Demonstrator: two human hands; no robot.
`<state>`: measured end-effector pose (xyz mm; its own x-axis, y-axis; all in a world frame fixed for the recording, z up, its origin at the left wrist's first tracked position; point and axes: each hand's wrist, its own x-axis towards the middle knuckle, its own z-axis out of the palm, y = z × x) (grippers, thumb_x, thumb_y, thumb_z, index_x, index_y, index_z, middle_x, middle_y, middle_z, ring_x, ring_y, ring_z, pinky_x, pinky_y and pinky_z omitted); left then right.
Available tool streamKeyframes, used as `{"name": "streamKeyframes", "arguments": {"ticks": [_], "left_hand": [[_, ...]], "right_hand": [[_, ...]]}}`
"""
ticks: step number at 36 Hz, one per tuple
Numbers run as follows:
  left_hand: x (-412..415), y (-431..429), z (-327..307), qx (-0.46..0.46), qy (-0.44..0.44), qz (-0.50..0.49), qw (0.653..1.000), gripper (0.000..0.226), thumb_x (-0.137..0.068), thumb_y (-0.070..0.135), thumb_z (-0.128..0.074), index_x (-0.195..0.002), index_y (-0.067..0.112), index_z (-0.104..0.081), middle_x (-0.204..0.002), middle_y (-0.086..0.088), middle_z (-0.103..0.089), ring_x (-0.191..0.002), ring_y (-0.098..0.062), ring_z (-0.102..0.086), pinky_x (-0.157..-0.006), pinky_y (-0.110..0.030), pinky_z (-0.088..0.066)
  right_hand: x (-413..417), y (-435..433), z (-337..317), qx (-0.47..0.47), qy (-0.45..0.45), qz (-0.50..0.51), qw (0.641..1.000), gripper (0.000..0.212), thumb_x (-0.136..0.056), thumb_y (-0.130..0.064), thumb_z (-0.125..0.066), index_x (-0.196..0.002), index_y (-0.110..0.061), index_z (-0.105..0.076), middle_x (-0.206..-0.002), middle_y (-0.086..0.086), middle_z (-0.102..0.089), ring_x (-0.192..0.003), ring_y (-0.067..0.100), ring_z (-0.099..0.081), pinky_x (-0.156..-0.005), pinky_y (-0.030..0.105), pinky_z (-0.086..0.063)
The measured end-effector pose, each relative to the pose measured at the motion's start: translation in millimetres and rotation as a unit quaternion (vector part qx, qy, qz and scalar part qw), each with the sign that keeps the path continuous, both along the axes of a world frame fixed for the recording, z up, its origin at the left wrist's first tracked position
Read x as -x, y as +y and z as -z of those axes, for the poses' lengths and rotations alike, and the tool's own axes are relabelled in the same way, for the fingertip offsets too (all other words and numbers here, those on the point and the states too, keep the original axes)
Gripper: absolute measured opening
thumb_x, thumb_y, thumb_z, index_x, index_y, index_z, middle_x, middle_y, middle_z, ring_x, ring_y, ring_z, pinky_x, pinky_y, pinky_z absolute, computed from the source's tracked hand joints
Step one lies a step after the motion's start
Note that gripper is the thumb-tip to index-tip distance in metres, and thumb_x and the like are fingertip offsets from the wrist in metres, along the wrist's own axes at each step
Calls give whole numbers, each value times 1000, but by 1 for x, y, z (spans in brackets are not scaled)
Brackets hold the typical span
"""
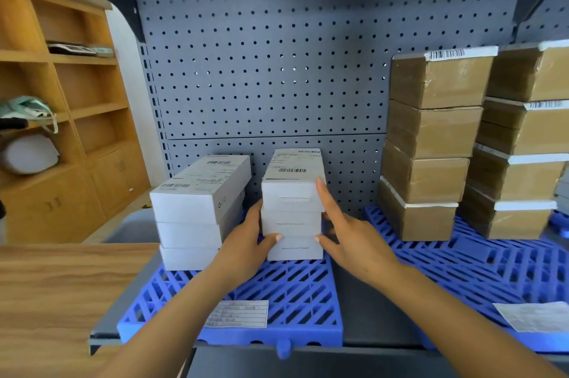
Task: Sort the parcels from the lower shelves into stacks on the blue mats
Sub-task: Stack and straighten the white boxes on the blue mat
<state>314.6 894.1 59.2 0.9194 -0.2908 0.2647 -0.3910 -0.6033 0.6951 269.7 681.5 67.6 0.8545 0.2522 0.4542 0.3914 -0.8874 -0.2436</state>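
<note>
A paper label (236, 314) with unreadable print lies on the near blue mat (295, 294). The left hand (246, 246) and right hand (348, 236), fingers spread, press the sides of a stack of white parcels (292, 208) bearing barcodes. Another white stack (197, 211) stands just beside; brown parcels (431, 143) are stacked on the right mat (480, 266) against grey pegboard (264, 69).
</note>
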Motion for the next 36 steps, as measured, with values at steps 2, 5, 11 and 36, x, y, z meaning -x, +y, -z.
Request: {"name": "streamKeyframes", "arguments": {"ticks": [2, 5, 11, 36], "left_hand": [[-1, -2, -1, -5, -7, 0, 1000, 69, -95, 28, -57, -151, 27, -16, -136, 9, -51, -114, -10, -52, -91, -25, -46], [-2, -3, 0, -7, -13, 5, 1000, 70, -95, 28, -57, -151, 29, -15, -132, 13, -50, -106, -3, -48, -85, -18, -42], [-2, -4, -1, -26, 2, 7, 1000, 73, -96, 30, -54, -153, 29, -7, -137, 12, -48, -113, -8, -50, -89, -19, -41], [0, -2, 7, -8, 15, 14, 1000, 69, -95, 28, -57, -152, 29, -18, -138, 13, -48, -126, -10, -47, -99, -19, -37]], "right_hand": [[-3, -1, 0, 2, 2, -1, 1000, 104, -95, -31, -54, -128, -50, 43, -115, 9, -62, -72, 18, -59, -65, 41, -55], [-6, -3, 1, -7, 8, 1, 1000, 104, -95, -30, -55, -130, -50, 41, -112, 12, -63, -70, 19, -60, -65, 43, -55], [-6, -1, 2, -19, 13, -4, 1000, 104, -96, -28, -54, -129, -51, 42, -103, 10, -65, -63, 16, -56, -60, 41, -53], [1, -5, 4, 78, -2, 6, 997, 104, -97, -33, -51, -127, -40, 48, -101, 1, -57, -71, 14, -51, -57, 29, -43]]}}
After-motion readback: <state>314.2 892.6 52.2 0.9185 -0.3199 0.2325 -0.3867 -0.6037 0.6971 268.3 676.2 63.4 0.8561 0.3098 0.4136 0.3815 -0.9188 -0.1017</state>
